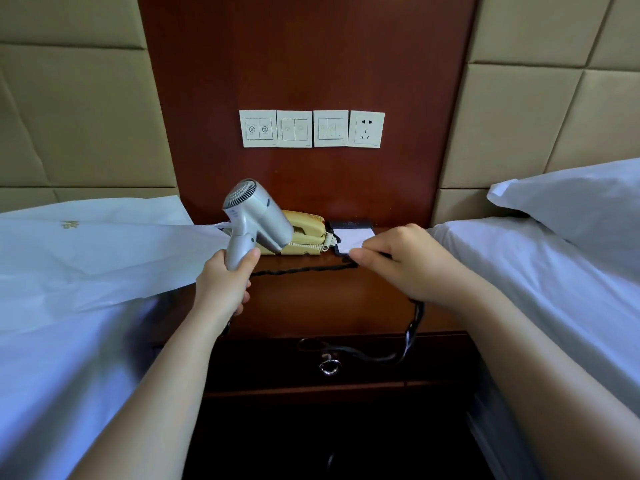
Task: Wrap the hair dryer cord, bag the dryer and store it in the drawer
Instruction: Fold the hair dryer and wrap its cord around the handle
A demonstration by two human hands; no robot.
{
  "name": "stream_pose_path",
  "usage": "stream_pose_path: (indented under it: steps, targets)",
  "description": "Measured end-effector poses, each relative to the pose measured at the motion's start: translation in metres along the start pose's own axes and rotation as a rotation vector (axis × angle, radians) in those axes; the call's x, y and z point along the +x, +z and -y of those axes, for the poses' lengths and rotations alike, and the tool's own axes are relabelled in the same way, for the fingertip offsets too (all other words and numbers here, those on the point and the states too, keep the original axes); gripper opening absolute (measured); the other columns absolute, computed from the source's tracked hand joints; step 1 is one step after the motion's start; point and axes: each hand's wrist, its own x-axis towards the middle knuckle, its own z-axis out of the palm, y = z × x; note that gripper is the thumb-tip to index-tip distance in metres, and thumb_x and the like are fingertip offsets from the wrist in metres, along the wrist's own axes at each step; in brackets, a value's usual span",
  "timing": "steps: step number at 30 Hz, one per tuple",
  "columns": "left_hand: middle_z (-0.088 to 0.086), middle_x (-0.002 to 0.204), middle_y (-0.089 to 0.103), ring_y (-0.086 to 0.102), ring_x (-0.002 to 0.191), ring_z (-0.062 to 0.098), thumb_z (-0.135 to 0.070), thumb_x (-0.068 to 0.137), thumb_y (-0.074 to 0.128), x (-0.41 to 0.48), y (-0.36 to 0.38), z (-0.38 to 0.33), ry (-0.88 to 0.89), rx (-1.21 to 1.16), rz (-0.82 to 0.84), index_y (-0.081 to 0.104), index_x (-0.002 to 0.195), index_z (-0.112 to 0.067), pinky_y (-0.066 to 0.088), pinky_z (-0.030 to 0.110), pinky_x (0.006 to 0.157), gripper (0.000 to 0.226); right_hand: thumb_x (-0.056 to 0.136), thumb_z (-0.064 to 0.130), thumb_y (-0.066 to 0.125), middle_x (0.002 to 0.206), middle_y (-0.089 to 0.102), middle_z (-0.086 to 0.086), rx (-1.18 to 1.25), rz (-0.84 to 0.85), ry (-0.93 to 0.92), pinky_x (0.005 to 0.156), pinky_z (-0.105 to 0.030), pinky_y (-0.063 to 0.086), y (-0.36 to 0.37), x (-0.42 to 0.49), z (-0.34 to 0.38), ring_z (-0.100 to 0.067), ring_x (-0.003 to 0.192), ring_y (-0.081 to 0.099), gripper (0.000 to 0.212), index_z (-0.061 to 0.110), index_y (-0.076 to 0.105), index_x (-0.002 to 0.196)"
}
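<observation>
The silver dryer (256, 216) is held upright above the nightstand (311, 299), its handle gripped by the left hand (225, 282), the grille end tilted toward 11 o'clock. The black cord (301, 270) is stretched from the handle base toward 3 o'clock, where it is pinched by the right hand (408, 261); beyond that hand it is looped down over the closed drawer (346, 365) at 6 o'clock. A white bag (104, 251) is laid on the bed at 9 o'clock. A yellow phone (308, 233) and a notepad (353, 237) are seen just behind the dryer. Wall switches (294, 129) are mounted at 12 o'clock.
</observation>
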Motion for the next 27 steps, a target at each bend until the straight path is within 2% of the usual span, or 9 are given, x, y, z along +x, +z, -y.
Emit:
stream_pose_path:
  steps: [5, 9, 12, 15, 18, 20, 21, 24, 27]
  targets:
    - [0.016, 0.082, 0.063, 0.061, 0.074, 0.041, -0.050, 0.081, 0.060, 0.011, -0.022, 0.014, 0.062, 0.136, -0.107, 0.055, 0.091, -0.015, 0.046, 0.039, 0.059, 0.036, 0.094, 0.032, 0.050, 0.049, 0.020, 0.001, 0.041, -0.043, 0.104, 0.048, -0.025, 0.018, -0.009, -0.002, -0.008, -0.014, 0.051, 0.024, 0.054, 0.019, 0.020, 0.052]
    - [0.017, 0.084, 0.064, 0.062, 0.081, 0.045, -0.050, 0.081, 0.059, 0.010, -0.034, 0.012, 0.112, 0.195, -0.170, 0.054, 0.090, -0.015, 0.053, 0.048, 0.069, 0.036, 0.094, 0.037, 0.048, 0.049, 0.022, 0.001, 0.017, 0.012, 0.152, 0.053, -0.033, 0.022, 0.004, -0.001, -0.012, -0.016, 0.050, 0.021, 0.054, 0.019, 0.019, 0.051]
    - [0.014, 0.080, 0.063, 0.062, 0.078, 0.043, -0.054, 0.075, 0.059, 0.004, -0.037, 0.008, 0.107, 0.168, -0.149, 0.055, 0.090, -0.017, 0.053, 0.046, 0.068, 0.040, 0.095, 0.045, 0.042, 0.050, 0.033, 0.003, -0.120, 0.160, 0.265, 0.061, -0.035, 0.036, 0.017, -0.004, -0.021, -0.023, 0.056, 0.038, 0.055, 0.019, 0.027, 0.048]
    - [0.009, 0.076, 0.061, 0.057, 0.068, 0.035, -0.053, 0.075, 0.061, -0.003, -0.037, 0.003, 0.111, 0.109, -0.100, 0.058, 0.089, -0.021, 0.049, 0.040, 0.063, 0.035, 0.095, 0.049, 0.038, 0.060, 0.051, 0.003, -0.145, 0.383, 0.408, 0.071, -0.036, 0.044, 0.035, -0.010, -0.031, -0.027, 0.072, 0.056, 0.053, 0.020, 0.045, 0.052]
    - [0.005, 0.067, 0.056, 0.050, 0.053, 0.024, -0.040, 0.085, 0.063, -0.008, -0.034, -0.006, 0.116, 0.044, -0.074, 0.056, 0.086, -0.021, 0.042, 0.028, 0.051, 0.019, 0.097, 0.038, 0.040, 0.075, 0.060, 0.005, -0.081, 0.449, 0.405, 0.075, -0.033, 0.043, 0.049, -0.015, -0.036, -0.025, 0.087, 0.060, 0.037, 0.022, 0.063, 0.074]
    - [0.004, 0.064, 0.054, 0.047, 0.048, 0.021, -0.036, 0.086, 0.062, -0.012, -0.032, -0.011, 0.124, 0.009, -0.074, 0.054, 0.081, -0.024, 0.039, 0.025, 0.046, 0.016, 0.098, 0.029, 0.040, 0.091, 0.061, 0.006, -0.080, 0.416, 0.357, 0.081, -0.035, 0.043, 0.053, -0.017, -0.037, -0.023, 0.095, 0.057, 0.022, 0.027, 0.061, 0.097]
    - [0.003, 0.064, 0.053, 0.046, 0.047, 0.021, -0.036, 0.087, 0.062, -0.012, -0.032, -0.011, 0.127, 0.005, -0.079, 0.053, 0.079, -0.024, 0.038, 0.024, 0.046, 0.016, 0.097, 0.026, 0.041, 0.090, 0.061, 0.006, -0.072, 0.387, 0.338, 0.081, -0.036, 0.045, 0.053, -0.018, -0.037, -0.022, 0.091, 0.056, 0.019, 0.029, 0.059, 0.097]
    - [0.004, 0.064, 0.052, 0.046, 0.048, 0.020, -0.037, 0.087, 0.061, -0.011, -0.033, -0.009, 0.098, 0.000, -0.088, 0.052, 0.076, -0.022, 0.038, 0.024, 0.044, 0.021, 0.094, 0.018, 0.044, 0.073, 0.057, 0.010, -0.025, 0.404, 0.303, 0.078, -0.038, 0.048, 0.050, -0.021, -0.036, -0.021, 0.078, 0.055, 0.025, 0.029, 0.054, 0.074]
    - [0.007, 0.069, 0.057, 0.051, 0.055, 0.026, -0.041, 0.085, 0.061, -0.006, -0.034, -0.002, 0.118, 0.071, -0.109, 0.055, 0.084, -0.018, 0.046, 0.034, 0.053, 0.024, 0.094, 0.015, 0.043, 0.066, 0.055, 0.009, 0.113, 0.545, 0.298, 0.063, -0.023, 0.044, 0.045, -0.019, -0.026, -0.006, 0.058, 0.050, 0.032, 0.027, 0.057, 0.067]
